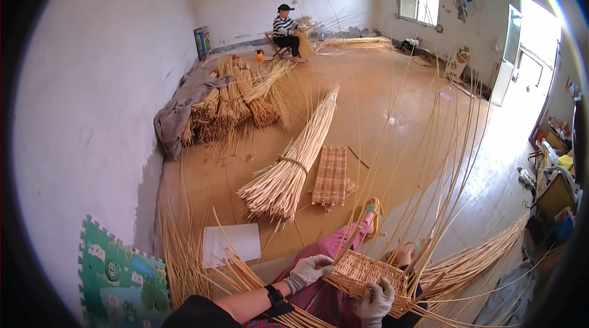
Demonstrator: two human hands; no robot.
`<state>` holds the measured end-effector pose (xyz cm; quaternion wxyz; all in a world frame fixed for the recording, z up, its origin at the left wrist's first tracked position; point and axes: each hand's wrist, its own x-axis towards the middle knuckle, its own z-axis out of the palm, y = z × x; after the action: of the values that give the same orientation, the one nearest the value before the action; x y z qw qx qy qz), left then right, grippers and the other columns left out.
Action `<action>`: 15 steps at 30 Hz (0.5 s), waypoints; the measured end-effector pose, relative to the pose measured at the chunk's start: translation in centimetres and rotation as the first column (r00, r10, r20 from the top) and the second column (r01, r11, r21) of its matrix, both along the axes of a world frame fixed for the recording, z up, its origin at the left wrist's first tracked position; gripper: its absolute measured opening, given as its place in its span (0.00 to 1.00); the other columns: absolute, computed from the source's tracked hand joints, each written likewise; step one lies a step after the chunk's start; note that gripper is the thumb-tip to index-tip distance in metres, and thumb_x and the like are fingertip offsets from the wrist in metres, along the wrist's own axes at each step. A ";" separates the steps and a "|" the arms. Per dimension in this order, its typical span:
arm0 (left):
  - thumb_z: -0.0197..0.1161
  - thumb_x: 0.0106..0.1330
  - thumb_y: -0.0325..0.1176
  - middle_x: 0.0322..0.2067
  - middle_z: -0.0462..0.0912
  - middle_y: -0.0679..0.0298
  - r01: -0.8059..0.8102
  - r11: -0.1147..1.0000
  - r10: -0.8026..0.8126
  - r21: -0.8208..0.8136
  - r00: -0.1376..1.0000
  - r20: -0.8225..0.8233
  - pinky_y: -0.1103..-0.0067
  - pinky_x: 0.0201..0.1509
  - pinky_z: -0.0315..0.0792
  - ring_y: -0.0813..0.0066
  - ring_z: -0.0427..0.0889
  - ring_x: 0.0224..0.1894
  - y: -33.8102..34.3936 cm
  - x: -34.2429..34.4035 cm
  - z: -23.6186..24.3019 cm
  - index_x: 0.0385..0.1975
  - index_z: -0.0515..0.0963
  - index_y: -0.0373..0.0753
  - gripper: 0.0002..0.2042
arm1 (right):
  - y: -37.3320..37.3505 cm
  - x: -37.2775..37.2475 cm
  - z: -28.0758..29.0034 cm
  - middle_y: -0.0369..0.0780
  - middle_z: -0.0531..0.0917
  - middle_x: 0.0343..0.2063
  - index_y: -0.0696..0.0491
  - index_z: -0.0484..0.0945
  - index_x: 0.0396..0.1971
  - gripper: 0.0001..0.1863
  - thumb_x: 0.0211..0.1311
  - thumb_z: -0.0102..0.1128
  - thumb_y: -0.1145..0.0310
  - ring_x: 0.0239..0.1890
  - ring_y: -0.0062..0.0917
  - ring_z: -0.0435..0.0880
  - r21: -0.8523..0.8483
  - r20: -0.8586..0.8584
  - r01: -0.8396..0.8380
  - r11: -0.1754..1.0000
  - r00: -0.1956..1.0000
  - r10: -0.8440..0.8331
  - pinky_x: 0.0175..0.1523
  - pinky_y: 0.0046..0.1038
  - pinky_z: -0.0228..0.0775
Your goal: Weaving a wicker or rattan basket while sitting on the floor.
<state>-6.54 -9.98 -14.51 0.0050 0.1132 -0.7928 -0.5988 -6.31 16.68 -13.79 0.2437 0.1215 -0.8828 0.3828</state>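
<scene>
A woven wicker piece (pixel 354 270) rests across my lap, with long thin rods (pixel 442 193) rising from it. My left hand (pixel 310 271), in a pale glove, is closed on its left end beside an upright stick (pixel 351 239). My right hand (pixel 374 300), also gloved, grips the near edge toward the right. Loose strands (pixel 236 273) lie by my left forearm, and more (pixel 472 257) spread out at the right.
A tied bundle (pixel 282 175) and flat woven panels (pixel 329 175) lie ahead on the floor, near a white board (pixel 230 242). A seated person (pixel 285 37) works beyond piled bundles (pixel 239 98). A green mat (pixel 123 279) leans at left; clutter (pixel 555 187) lines the right, near a doorway.
</scene>
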 end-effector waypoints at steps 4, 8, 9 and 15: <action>0.77 0.67 0.45 0.38 0.89 0.73 0.006 1.000 -0.006 0.008 1.000 0.000 0.80 0.50 0.76 0.85 0.80 0.41 0.0 0.1 0.5 0.51 0.87 0.44 0.18 | 0.0 0.4 -0.1 0.49 0.78 0.57 0.51 0.87 0.43 0.16 0.51 0.71 0.74 0.56 0.43 0.82 -0.003 0.054 0.006 1.000 0.998 -0.006 0.62 0.40 0.76; 0.76 0.68 0.42 0.38 0.88 0.73 0.011 1.000 -0.011 0.011 1.000 0.020 0.80 0.50 0.76 0.85 0.80 0.42 0.0 0.0 0.5 0.51 0.87 0.43 0.16 | -0.2 0.4 0.8 0.49 0.76 0.62 0.48 0.86 0.50 0.23 0.51 0.76 0.69 0.61 0.47 0.76 0.060 0.108 -0.013 0.998 0.994 0.006 0.66 0.44 0.71; 0.76 0.69 0.41 0.38 0.88 0.73 0.016 1.000 -0.015 -0.012 0.997 0.079 0.80 0.51 0.76 0.85 0.80 0.42 0.0 -0.2 0.4 0.51 0.87 0.43 0.15 | -0.2 0.3 1.1 0.51 0.72 0.66 0.47 0.83 0.56 0.29 0.50 0.77 0.66 0.65 0.50 0.73 0.146 0.167 -0.010 0.989 0.986 -0.014 0.68 0.47 0.67; 0.70 0.74 0.33 0.40 0.88 0.72 0.105 0.932 -0.095 0.346 0.994 -0.046 0.81 0.52 0.78 0.86 0.81 0.44 -0.2 0.0 0.5 0.50 0.84 0.37 0.10 | -0.8 1.6 4.4 0.53 0.72 0.66 0.46 0.80 0.60 0.33 0.51 0.78 0.64 0.66 0.54 0.71 0.343 0.222 -0.048 0.938 0.975 -0.031 0.71 0.50 0.64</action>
<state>-6.51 -10.14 -13.97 -0.0343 0.0634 -0.6792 -0.7304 -4.73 15.90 -9.41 0.1157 0.1222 -0.9576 0.2338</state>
